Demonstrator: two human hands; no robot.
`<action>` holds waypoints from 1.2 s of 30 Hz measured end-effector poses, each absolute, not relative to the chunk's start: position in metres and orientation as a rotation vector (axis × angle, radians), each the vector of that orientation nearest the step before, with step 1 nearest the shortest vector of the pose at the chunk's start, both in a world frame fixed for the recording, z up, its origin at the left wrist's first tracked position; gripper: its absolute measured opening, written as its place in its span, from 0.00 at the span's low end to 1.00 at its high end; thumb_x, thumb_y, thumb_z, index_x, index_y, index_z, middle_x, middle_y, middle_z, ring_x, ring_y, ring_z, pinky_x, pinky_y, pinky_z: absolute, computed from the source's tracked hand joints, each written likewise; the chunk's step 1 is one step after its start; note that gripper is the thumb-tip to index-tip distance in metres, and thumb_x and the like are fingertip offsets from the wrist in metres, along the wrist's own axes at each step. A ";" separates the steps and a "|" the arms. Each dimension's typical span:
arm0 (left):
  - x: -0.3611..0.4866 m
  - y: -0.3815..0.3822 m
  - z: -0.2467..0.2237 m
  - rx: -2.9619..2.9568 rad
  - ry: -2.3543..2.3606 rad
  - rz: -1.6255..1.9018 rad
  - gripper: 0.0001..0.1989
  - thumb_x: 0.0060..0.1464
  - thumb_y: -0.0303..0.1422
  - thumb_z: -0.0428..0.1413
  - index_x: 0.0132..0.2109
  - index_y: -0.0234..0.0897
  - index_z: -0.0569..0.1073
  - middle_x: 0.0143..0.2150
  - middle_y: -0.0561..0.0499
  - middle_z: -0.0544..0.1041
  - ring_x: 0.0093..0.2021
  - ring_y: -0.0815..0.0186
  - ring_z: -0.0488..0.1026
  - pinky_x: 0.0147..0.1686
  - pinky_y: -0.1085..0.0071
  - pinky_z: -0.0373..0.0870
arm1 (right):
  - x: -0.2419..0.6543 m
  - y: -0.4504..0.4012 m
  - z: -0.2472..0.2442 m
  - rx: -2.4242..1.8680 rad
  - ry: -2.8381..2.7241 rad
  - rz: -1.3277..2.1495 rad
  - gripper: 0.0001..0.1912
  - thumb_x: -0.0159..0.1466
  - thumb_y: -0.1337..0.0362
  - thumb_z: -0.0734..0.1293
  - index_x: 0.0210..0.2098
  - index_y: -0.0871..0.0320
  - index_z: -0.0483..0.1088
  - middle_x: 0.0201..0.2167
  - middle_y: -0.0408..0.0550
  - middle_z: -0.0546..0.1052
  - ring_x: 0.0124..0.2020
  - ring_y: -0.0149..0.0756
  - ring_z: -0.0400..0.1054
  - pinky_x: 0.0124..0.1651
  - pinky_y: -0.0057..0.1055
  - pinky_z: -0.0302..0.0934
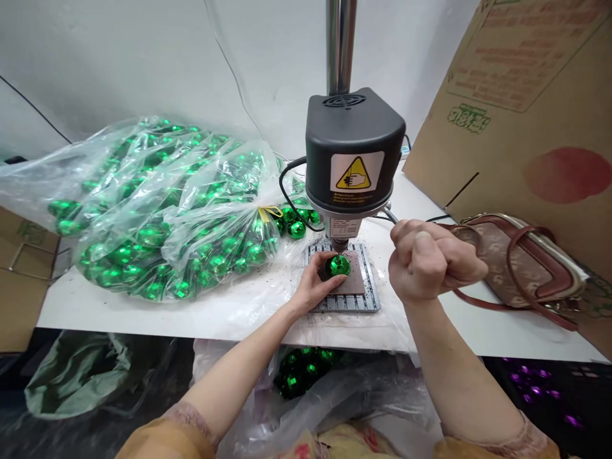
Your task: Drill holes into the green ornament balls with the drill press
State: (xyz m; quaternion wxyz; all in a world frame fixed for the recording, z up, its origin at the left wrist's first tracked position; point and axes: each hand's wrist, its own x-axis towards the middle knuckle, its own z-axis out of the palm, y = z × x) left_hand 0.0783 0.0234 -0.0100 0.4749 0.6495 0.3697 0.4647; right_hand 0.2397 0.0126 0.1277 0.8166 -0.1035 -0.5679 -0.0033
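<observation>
To the left of the drill press (354,143), a clear plastic bag (191,191) full of green faceted balls is laid on the tabletop (167,319), its neck gathered by a yellow tie (270,213). Directly below the drill press's chuck, one shiny green faceted ball (340,266) is set over the slotted base plate (373,299) and is clasped between thumb and fingers of the left hand (315,280). The ball is judged light, hollow, thin-walled and rather slippery; it is best held low around its sides, without hard squeezing, fingers kept clear of the bit. On the drill press's right side, a lever (390,215) appears to be gripped by the fisted right hand (433,261). Farther right of the drill press, a brown patterned handbag (516,261) is placed before a cardboard box (521,134), which is cut off by the frame. The ball's underside is hidden, the lever's end is covered by the fist, and whether the shell has been pierced cannot be told.
</observation>
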 end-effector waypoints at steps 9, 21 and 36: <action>0.079 0.025 -0.013 1.591 0.937 1.139 0.26 0.49 0.40 0.66 0.52 0.39 0.68 0.51 0.45 0.73 0.53 0.57 0.72 0.56 0.58 0.67 | 0.234 0.008 0.134 -0.297 -1.127 0.018 0.24 0.60 0.73 0.62 0.17 0.59 0.43 0.14 0.36 0.50 0.15 0.19 0.46 0.20 0.26 0.47; 0.030 -0.066 0.052 2.471 0.793 0.355 0.22 0.46 0.50 0.65 0.39 0.40 0.70 0.36 0.49 0.73 0.38 0.59 0.69 0.37 0.65 0.63 | 0.236 0.014 0.189 -0.578 -1.042 0.305 0.23 0.62 0.67 0.65 0.15 0.59 0.52 0.11 0.36 0.55 0.14 0.19 0.49 0.19 0.26 0.44; 0.029 0.136 0.023 2.416 1.652 0.624 0.15 0.49 0.18 0.58 0.43 0.38 0.75 0.51 0.41 0.70 0.52 0.50 0.68 0.52 0.54 0.67 | 0.236 0.014 0.187 -0.556 -1.026 0.260 0.24 0.62 0.65 0.65 0.14 0.58 0.51 0.10 0.36 0.55 0.14 0.20 0.50 0.19 0.27 0.44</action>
